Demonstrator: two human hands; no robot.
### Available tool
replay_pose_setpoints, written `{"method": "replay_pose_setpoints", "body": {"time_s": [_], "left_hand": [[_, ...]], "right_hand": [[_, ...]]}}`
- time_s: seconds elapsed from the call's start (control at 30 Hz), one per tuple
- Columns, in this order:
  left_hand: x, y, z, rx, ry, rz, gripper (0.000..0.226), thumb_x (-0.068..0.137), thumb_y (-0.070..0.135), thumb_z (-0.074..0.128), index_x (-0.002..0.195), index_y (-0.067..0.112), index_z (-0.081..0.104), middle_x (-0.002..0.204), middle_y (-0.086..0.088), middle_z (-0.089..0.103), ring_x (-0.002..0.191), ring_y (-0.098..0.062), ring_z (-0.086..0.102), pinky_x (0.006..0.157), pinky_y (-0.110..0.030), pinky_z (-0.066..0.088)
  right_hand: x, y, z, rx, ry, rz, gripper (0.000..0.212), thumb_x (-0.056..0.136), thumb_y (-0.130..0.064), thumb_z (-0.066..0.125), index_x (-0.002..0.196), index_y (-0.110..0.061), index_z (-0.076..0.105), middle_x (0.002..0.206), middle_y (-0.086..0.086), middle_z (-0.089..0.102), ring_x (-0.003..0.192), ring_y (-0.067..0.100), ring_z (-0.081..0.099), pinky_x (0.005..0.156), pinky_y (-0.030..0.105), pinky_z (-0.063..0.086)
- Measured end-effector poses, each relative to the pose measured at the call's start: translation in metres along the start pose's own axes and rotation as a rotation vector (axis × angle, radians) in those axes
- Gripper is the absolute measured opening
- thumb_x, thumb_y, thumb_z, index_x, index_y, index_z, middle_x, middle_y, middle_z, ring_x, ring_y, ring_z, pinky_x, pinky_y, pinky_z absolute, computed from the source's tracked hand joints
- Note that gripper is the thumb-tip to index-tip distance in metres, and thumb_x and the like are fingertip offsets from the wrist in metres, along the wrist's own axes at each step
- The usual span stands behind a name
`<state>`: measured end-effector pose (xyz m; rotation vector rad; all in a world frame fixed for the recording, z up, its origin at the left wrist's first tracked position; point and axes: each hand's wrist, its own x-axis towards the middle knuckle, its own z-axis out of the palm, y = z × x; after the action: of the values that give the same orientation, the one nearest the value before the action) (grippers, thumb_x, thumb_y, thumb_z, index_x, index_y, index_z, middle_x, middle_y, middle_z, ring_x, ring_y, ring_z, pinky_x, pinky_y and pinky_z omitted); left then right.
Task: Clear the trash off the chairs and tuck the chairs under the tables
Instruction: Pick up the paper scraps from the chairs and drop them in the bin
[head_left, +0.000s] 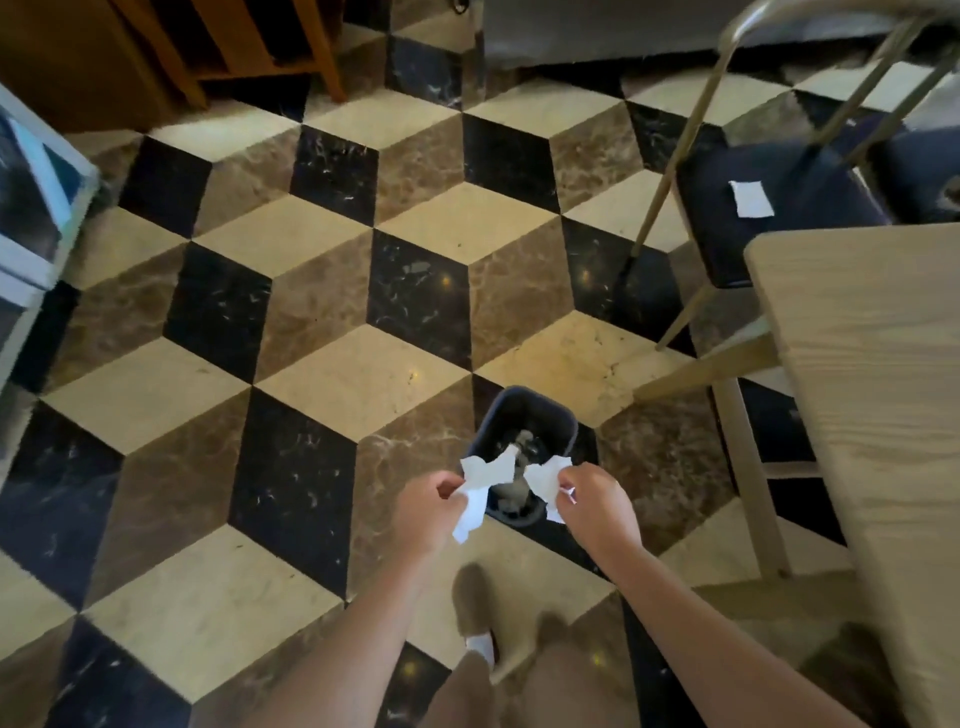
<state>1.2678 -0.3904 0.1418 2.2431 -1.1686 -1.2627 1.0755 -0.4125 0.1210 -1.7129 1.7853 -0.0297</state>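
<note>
My left hand (434, 512) pinches a crumpled white paper (480, 486) above a small dark waste bin (501, 410) that stands on the floor and holds some scraps. My right hand (595, 506) pinches a second crumpled white paper (545, 480) over the bin's right side. At the upper right stands a chair (779, 208) with a dark blue seat and a thin metal frame, pulled away from the light wooden table (878, 389). A flat white paper scrap (751, 198) lies on that seat.
The floor is a cube pattern of cream, brown and black marble tiles. Brown wooden furniture legs (322, 52) stand at the top left, and a white-framed cabinet (31, 218) is at the left edge. My feet (475, 618) are just behind the bin.
</note>
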Motion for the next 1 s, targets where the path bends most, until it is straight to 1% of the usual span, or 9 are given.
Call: {"method": "replay_pose_setpoints", "body": {"time_s": [0.1,0.2,0.27,0.4,0.57,0.63,0.7,0.77,1.0], "left_hand": [[0.049,-0.005,0.019,-0.004,-0.041,-0.014,0.015,0.077,0.005,0.056,0.084,0.012,0.068,0.074,-0.002,0.066,0.071,-0.02,0.061,0.054,-0.025,0.043],[0.104,-0.022,0.053,-0.024,-0.067,-0.047,0.012,0.075,0.003,0.055,0.077,0.008,0.066,0.064,-0.001,0.062,0.065,-0.021,0.057,0.046,-0.016,0.036],[0.143,-0.041,0.079,-0.024,-0.064,-0.094,0.012,0.075,0.005,0.055,0.075,0.011,0.065,0.062,0.0,0.061,0.065,-0.022,0.057,0.045,-0.014,0.035],[0.205,-0.086,0.127,0.001,-0.088,-0.153,0.02,0.074,0.003,0.054,0.086,0.01,0.069,0.079,-0.008,0.069,0.078,-0.027,0.063,0.063,-0.028,0.044],[0.27,-0.138,0.189,0.046,-0.096,-0.125,0.014,0.075,0.004,0.059,0.076,0.016,0.065,0.068,0.005,0.062,0.066,-0.014,0.057,0.048,-0.008,0.036],[0.285,-0.153,0.205,0.043,-0.112,-0.128,0.011,0.075,0.004,0.063,0.082,0.01,0.068,0.076,-0.001,0.066,0.074,-0.018,0.061,0.062,-0.019,0.045],[0.292,-0.162,0.211,0.009,-0.13,-0.136,0.009,0.075,0.003,0.066,0.084,0.004,0.069,0.084,-0.012,0.07,0.082,-0.026,0.064,0.076,-0.035,0.051],[0.291,-0.163,0.207,0.009,-0.126,-0.127,0.01,0.076,0.006,0.069,0.085,0.005,0.069,0.088,-0.014,0.071,0.085,-0.028,0.065,0.08,-0.039,0.052],[0.23,-0.09,0.118,0.17,-0.218,-0.023,0.031,0.084,0.019,0.064,0.115,0.011,0.061,0.11,-0.008,0.067,0.097,-0.018,0.063,0.079,-0.023,0.045]], "right_hand": [[0.044,0.001,0.023,0.018,0.008,0.036,0.014,0.093,-0.015,0.05,0.096,-0.011,0.063,0.095,0.004,0.062,0.078,0.016,0.058,0.067,0.028,0.053],[0.094,0.014,0.063,0.006,-0.037,0.047,0.013,0.094,-0.017,0.048,0.096,-0.015,0.06,0.099,0.002,0.061,0.077,0.013,0.054,0.06,0.019,0.041],[0.128,0.031,0.096,0.018,-0.087,0.051,0.015,0.093,-0.016,0.047,0.1,-0.012,0.059,0.104,0.007,0.059,0.089,0.021,0.057,0.069,0.024,0.042],[0.177,0.067,0.156,-0.034,-0.138,0.091,0.017,0.094,-0.013,0.044,0.097,-0.008,0.059,0.103,0.011,0.059,0.092,0.027,0.059,0.076,0.034,0.049],[0.221,0.112,0.225,-0.056,-0.16,0.125,0.015,0.093,-0.013,0.047,0.099,-0.008,0.06,0.101,0.009,0.058,0.091,0.026,0.061,0.07,0.029,0.045],[0.231,0.119,0.241,-0.046,-0.171,0.113,0.018,0.092,-0.016,0.051,0.108,-0.012,0.06,0.109,0.007,0.057,0.098,0.025,0.06,0.077,0.031,0.049],[0.236,0.12,0.247,-0.044,-0.176,0.114,0.02,0.091,-0.018,0.052,0.11,-0.015,0.06,0.111,0.007,0.057,0.097,0.025,0.06,0.076,0.034,0.05],[0.235,0.116,0.243,-0.054,-0.178,0.11,0.017,0.091,-0.018,0.053,0.106,-0.015,0.06,0.107,0.007,0.058,0.094,0.026,0.059,0.072,0.036,0.05],[0.191,0.042,0.143,-0.098,-0.159,0.04,0.012,0.093,-0.018,0.049,0.099,-0.017,0.059,0.103,0.003,0.057,0.09,0.022,0.056,0.071,0.035,0.05]]}}
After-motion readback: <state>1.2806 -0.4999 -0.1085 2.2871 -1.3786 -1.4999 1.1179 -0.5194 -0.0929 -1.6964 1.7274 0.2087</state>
